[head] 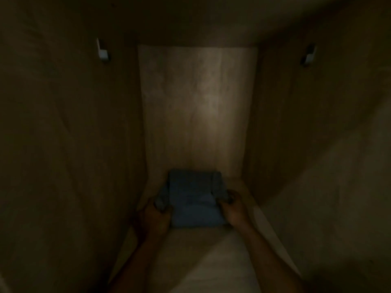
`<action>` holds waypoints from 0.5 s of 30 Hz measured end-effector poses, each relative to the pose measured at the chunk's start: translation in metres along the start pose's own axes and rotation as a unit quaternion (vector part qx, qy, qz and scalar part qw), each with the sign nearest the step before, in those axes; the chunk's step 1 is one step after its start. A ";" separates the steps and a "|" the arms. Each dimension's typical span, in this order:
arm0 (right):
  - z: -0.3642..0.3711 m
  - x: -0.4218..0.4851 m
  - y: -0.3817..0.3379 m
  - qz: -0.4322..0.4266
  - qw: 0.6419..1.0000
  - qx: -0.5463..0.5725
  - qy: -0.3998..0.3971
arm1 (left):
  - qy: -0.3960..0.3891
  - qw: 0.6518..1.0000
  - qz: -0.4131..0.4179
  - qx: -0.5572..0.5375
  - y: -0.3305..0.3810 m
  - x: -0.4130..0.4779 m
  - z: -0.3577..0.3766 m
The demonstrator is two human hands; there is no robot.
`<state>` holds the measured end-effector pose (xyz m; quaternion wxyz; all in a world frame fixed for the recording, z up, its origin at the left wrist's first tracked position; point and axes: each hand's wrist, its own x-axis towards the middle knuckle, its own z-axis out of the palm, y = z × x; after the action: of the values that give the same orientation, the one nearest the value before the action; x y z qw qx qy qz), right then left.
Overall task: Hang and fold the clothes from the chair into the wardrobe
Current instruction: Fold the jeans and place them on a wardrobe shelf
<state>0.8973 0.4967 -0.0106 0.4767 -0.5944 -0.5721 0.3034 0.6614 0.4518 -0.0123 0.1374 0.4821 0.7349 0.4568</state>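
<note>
Placing step: left hand (pixel 157 216) and right hand (pixel 232 205) pinch the folded blue garment (pixel 194 199) between them on the wardrobe shelf (pixel 190 246); next, probably release and withdraw.

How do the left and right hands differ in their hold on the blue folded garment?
The left hand sits nearer the camera, by the front left corner of the blue folded garment; the right hand reaches further in, on its right edge. The left hand holds a loose, bunched bit of cloth; the right hand holds a flatter edge. Both curl round the garment, which seems to lie on the shelf.
</note>
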 end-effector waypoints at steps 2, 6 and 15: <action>0.002 0.000 -0.005 0.014 0.999 -0.032 0.016 | 0.004 0.997 -0.044 0.064 0.004 0.003 -0.006; 0.003 -0.005 -0.025 0.034 0.983 -0.170 0.061 | 0.048 0.990 0.051 0.122 0.023 0.010 -0.007; 0.033 0.017 -0.036 -0.174 0.902 -0.382 -0.103 | -0.150 0.909 0.257 0.291 0.037 0.029 0.027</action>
<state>0.8560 0.5161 0.0138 0.1968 -0.5873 -0.7844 0.0334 0.6857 0.4949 0.0092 -0.0231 0.7359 0.6565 0.1642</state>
